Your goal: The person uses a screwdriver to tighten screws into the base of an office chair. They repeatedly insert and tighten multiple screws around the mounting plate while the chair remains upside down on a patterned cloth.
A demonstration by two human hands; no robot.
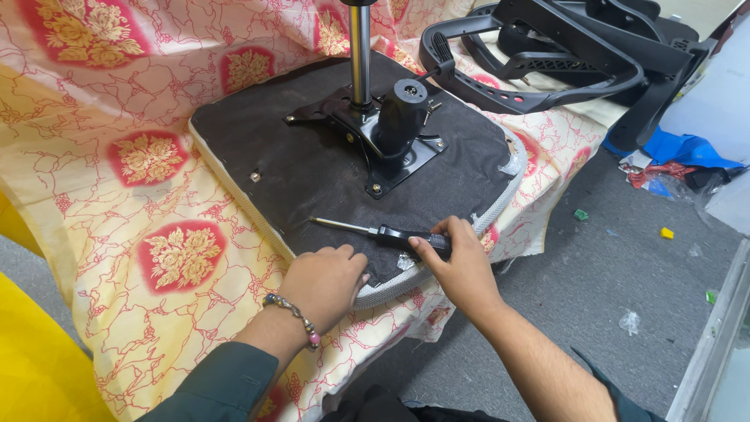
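Head view: your left hand (324,283) presses flat to steady the seat (312,184); your right hand (461,266) pinches the screwdriver (383,233) handle.

There are no boxes, labels, signs or screens to see here. The only wrapping is some crumpled blue plastic (681,148) on the grey floor (594,266) at the right, with red and dark scraps (660,173) lying just beside it.
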